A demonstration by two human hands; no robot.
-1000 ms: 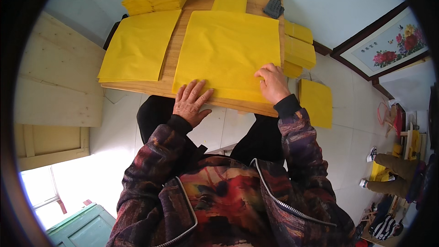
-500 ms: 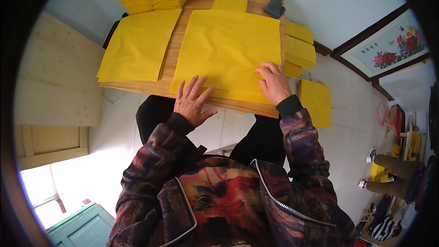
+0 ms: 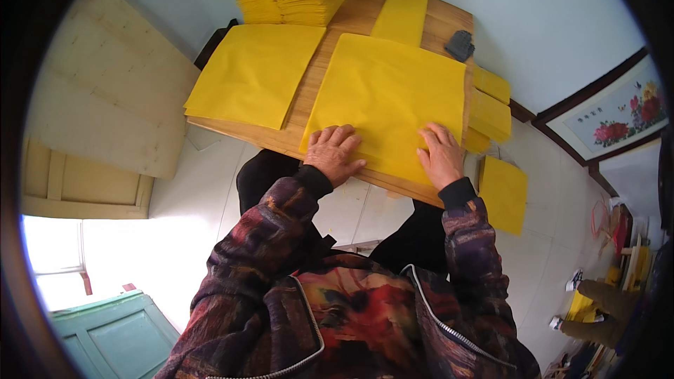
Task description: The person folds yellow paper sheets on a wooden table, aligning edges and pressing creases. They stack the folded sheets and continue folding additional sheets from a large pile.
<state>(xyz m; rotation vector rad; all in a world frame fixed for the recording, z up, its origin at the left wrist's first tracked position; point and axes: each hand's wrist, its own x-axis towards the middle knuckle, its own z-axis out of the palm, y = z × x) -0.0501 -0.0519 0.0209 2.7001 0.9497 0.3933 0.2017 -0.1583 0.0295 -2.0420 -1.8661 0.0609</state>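
A square yellow sheet (image 3: 390, 95), soft and cloth-like, lies flat near the front edge of the wooden table (image 3: 307, 104). My left hand (image 3: 332, 154) rests on its near left part, fingers lightly bent and close together, thumb out to the side. Toward the near right edge, my right hand (image 3: 442, 156) touches the same sheet with bent fingertips, its thumb apart. Neither hand holds anything that shows. To the left lie more yellow sheets (image 3: 256, 74), one over another, their edges slightly offset.
Tall folded yellow stacks (image 3: 298, 3) stand at the back left. A yellow strip (image 3: 401, 14) and a dark grey cloth-like item (image 3: 460, 45) lie at the back. More yellow bundles (image 3: 490, 114) sit beyond the right edge. Another person's legs (image 3: 597, 312) show far right.
The view has shifted, so the table appears farther right and lower. My left hand has moved farther onto the sheet, its spread fingers drawn together. My right hand has moved slightly inward.
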